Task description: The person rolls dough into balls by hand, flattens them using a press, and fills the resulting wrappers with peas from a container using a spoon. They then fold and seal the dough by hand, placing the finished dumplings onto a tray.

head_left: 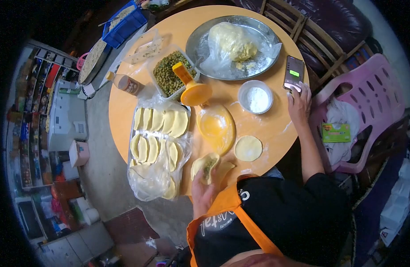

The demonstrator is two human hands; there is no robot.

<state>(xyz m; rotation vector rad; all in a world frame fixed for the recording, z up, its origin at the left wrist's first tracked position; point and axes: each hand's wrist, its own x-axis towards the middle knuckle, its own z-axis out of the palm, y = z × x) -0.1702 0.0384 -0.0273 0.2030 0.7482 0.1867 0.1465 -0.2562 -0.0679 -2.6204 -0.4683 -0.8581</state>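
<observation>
My left hand (202, 193) is closed around a half-folded dumpling (208, 167), its dough wrapper curved up about a greenish filling. Beside it at the table edge lies another piece of dough (224, 171), partly hidden. My right hand (300, 104) reaches out to the right, with its fingers extended and their tips on the lower end of a phone (294, 71) whose screen is lit. A flat round wrapper (248, 148) lies on the table between my hands. Just beyond it are a yellow oval dumpling press (218, 127) and an orange-handled presser (195, 93).
A tray (190, 133) of folded dumplings, partly under plastic, stands at the left. Behind are a tub of green filling (174, 71), a bottle (127, 84) and a metal platter (198, 58) bearing dough. A bowl of white powder (256, 98) sits centrally. A pink chair (369, 93) stands right.
</observation>
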